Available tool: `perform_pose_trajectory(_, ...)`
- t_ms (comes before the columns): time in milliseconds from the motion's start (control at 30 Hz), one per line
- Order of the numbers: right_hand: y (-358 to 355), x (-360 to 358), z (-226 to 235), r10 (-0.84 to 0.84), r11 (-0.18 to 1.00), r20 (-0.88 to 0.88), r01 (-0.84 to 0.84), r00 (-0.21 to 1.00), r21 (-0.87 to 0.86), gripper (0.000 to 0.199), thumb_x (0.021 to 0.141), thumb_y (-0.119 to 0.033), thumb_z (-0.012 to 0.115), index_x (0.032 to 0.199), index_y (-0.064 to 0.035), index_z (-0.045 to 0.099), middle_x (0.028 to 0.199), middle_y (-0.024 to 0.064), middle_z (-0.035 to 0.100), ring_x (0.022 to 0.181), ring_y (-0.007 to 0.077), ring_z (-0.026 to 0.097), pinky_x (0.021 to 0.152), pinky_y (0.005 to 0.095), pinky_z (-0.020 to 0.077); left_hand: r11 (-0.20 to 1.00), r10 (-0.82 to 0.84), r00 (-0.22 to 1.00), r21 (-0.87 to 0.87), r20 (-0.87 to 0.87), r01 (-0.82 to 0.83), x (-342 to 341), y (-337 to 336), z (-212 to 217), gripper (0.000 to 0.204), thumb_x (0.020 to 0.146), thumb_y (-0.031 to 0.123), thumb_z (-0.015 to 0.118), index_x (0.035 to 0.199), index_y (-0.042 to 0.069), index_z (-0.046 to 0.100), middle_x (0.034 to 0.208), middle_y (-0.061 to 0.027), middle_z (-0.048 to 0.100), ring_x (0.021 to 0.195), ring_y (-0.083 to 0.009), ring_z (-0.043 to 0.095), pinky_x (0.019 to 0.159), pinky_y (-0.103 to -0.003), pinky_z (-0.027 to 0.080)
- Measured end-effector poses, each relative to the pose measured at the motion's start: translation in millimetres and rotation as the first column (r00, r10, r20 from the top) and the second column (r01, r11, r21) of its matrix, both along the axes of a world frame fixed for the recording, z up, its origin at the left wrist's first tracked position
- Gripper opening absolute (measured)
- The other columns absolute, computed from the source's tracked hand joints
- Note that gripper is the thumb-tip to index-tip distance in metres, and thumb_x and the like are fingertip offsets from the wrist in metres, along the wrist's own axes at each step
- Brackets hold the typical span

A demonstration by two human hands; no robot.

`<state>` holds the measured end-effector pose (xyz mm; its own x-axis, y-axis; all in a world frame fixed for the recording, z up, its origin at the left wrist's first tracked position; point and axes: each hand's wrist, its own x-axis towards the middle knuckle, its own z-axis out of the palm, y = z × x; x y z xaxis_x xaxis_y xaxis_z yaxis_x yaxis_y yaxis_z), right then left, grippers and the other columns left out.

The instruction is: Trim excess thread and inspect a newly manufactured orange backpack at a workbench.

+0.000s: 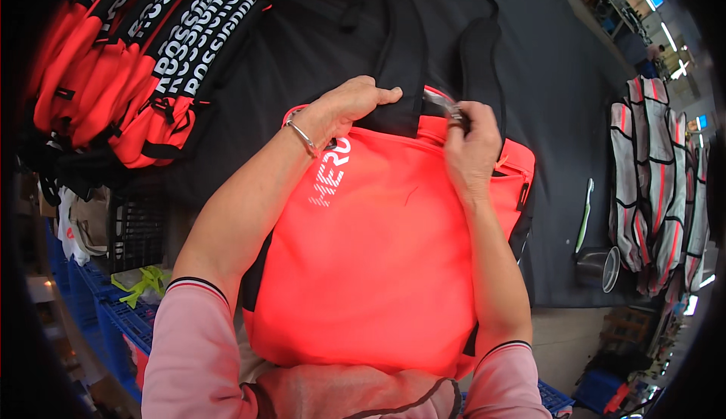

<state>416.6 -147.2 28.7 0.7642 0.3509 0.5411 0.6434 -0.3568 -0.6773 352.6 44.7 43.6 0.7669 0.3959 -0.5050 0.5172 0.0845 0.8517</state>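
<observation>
A bright red-orange backpack point(370, 245) with black sides lies in front of me, its two black shoulder straps point(404, 48) stretching away across the table. My left hand point(340, 109) rests at the bag's top left, thumb stretched out and apart over the base of a strap; its other fingers are partly hidden. At the top right, my right hand point(474, 143) is closed round small metal thread snips point(440, 102), whose blades point up and left by the bag's top edge. A dark loose thread point(411, 196) lies on the red front panel.
A stack of red and black bags point(151, 63) fills the far left. Grey bags with black trim point(654, 184) lie at the right. Nearer stand a clear cup point(597, 268) and a green-and-white toothbrush point(585, 215). A black crate point(136, 226) sits at the left beside the black-covered table point(563, 116).
</observation>
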Motion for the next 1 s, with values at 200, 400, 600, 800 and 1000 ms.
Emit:
perform_pose_trajectory(200,-7,-13,4,0.224,0.975,-0.225,-0.218,0.948,0.052,0.032,0.075,0.007,0.069,0.103,-0.0082,0.070,0.089,0.0076,0.067,0.076,0.0186,0.066,0.069,0.0302,0.0522,0.990,-0.081,0.996,-0.116,0.044,0.085,-1,4,2,0.054,0.091,0.038,0.071,0.111,-0.008,0.053,0.124,-0.0219,0.054,0.121,-0.0282,0.050,0.095,-0.043,0.046)
perform_pose_trajectory(400,-11,-9,0,0.351,0.932,-0.308,-0.362,0.884,0.023,0.022,0.083,0.006,0.068,0.102,-0.0037,0.074,0.086,0.0049,0.070,0.076,0.0116,0.065,0.073,0.0245,0.0508,0.971,-0.032,0.966,0.238,0.257,-0.032,-7,5,-3,0.045,0.092,0.032,0.069,0.114,-0.005,0.054,0.110,-0.0224,0.061,0.099,-0.0249,0.064,0.087,-0.037,0.051)
perform_pose_trajectory(600,-23,-11,0,0.378,0.926,-0.594,-0.304,0.710,0.226,0.017,0.096,-0.011,0.065,0.102,0.0031,0.071,0.080,0.0002,0.066,0.076,0.0051,0.059,0.073,0.0222,0.0481,0.423,-0.484,0.788,0.890,0.382,-0.172,-78,-15,2,0.026,0.094,0.018,0.064,0.113,0.001,0.062,0.123,-0.0171,0.063,0.116,-0.0303,0.059,0.102,-0.042,0.045)
perform_pose_trajectory(800,-29,-7,2,0.333,0.916,-0.652,-0.069,0.681,0.395,0.025,0.097,-0.027,0.066,0.091,-0.0038,0.072,0.071,-0.0017,0.063,0.063,0.0033,0.050,0.059,0.0202,0.0379,0.153,-0.616,0.778,0.988,0.122,-0.033,-121,-27,-1,0.016,0.088,0.015,0.068,0.098,0.002,0.065,0.107,-0.0111,0.065,0.113,-0.0300,0.059,0.106,-0.047,0.043)
perform_pose_trajectory(1000,-29,-5,8,0.330,0.898,-0.734,0.041,0.594,0.437,0.029,0.097,-0.033,0.065,0.092,-0.0043,0.071,0.067,-0.0063,0.055,0.053,0.0001,0.036,0.049,0.0197,0.0248,0.179,-0.626,0.745,0.972,0.231,-0.151,-115,-25,-17,0.017,0.085,0.015,0.072,0.081,0.004,0.061,0.086,-0.0096,0.061,0.094,-0.0274,0.062,0.103,-0.044,0.044)
